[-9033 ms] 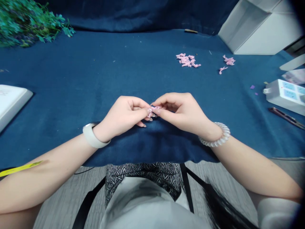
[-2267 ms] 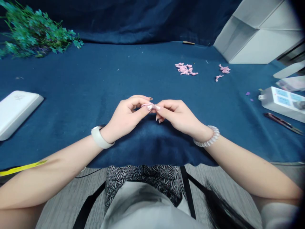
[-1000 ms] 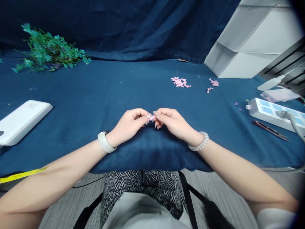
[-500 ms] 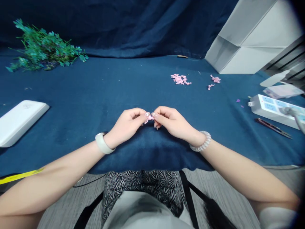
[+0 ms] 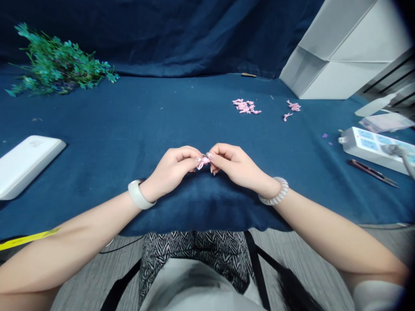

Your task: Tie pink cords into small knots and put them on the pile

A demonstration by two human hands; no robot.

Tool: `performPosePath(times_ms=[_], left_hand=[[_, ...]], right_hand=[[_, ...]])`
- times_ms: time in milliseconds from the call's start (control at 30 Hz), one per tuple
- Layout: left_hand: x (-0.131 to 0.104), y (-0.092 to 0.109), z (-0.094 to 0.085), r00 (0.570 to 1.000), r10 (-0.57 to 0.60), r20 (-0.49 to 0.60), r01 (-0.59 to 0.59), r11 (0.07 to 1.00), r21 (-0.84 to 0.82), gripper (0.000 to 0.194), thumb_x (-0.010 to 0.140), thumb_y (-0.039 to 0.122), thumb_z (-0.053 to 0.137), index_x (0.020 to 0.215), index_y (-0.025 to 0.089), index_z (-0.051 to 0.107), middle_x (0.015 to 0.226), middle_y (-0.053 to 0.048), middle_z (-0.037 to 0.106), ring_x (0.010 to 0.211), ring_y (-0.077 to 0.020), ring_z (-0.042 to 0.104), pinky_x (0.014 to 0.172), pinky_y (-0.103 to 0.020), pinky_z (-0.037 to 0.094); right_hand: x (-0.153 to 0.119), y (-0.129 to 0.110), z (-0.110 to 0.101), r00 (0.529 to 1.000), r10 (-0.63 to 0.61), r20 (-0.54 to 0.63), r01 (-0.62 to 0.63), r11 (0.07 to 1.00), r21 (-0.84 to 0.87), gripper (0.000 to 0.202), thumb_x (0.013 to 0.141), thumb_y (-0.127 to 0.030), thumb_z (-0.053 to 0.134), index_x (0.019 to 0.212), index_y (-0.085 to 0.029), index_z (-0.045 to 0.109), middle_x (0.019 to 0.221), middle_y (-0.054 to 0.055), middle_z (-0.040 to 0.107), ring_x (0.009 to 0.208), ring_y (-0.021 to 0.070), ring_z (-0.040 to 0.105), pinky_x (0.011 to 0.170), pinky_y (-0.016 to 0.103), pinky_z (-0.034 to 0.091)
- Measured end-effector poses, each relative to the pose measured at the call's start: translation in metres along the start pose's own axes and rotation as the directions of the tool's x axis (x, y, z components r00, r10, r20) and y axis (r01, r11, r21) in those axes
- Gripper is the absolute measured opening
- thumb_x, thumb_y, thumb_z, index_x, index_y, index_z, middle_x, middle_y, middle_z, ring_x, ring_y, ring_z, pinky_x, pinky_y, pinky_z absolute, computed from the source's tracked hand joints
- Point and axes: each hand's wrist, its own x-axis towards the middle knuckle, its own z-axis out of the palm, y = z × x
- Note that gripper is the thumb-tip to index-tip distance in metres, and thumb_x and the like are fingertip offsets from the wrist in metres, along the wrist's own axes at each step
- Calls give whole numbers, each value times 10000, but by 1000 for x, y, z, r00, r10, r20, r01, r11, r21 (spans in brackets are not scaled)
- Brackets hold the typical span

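Note:
Between my fingertips is a small pink knotted cord (image 5: 204, 161), with a loop showing below my left thumb. My left hand (image 5: 177, 167) pinches its left side between thumb and forefinger. On its other side, my right hand (image 5: 234, 163) pinches the cord the same way. Both hands are held over the front part of the blue cloth (image 5: 145, 116); part of the cord is covered by the fingers. Farther back on the cloth lie a pile of similar pink knotted cords (image 5: 246, 106) and a smaller pink group (image 5: 293, 106).
Thread snips (image 5: 372, 173) lie at the right beside a white power strip (image 5: 366, 144). A white power bank (image 5: 30, 164) lies at the left, and green artificial foliage (image 5: 65, 67) at the back left. A white box (image 5: 337, 77) stands at the back right.
My left thumb and finger have shifted slightly on the pink cord, and more of its loop shows now. My right hand keeps its pinch almost in place.

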Motion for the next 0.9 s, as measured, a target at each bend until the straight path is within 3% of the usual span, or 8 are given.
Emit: performPosePath(times_ms=[133, 533, 900], left_hand=[[0, 2, 0, 1000, 11, 25, -12, 1000, 9, 220, 827, 205, 577, 618, 150, 621, 812, -29, 627, 764, -140, 557, 714, -282, 413], [-1, 0, -2, 995, 55, 85, -55, 999, -3, 140, 798, 202, 646, 669, 151, 660, 859, -35, 662, 818, -143, 603, 786, -275, 446], [1, 1, 0, 996, 62, 63, -67, 995, 76, 153, 775, 159, 632, 624, 148, 658, 852, -41, 660, 792, -140, 606, 761, -268, 464]], right_hand=[[-1, 0, -1, 1000, -18, 22, 19, 1000, -4, 279, 884, -401, 555, 754, -155, 533, 645, -16, 566, 595, 81, 538, 606, 226, 457], [-1, 2, -1, 999, -47, 23, 48, 998, -51, 237, 901, -335, 531, 755, -149, 541, 661, -13, 568, 598, 79, 521, 600, 225, 425], [-1, 1, -1, 999, -45, 25, 46, 998, -49, 259, 897, -371, 539, 760, -151, 544, 665, -11, 564, 606, 85, 522, 607, 229, 428]])
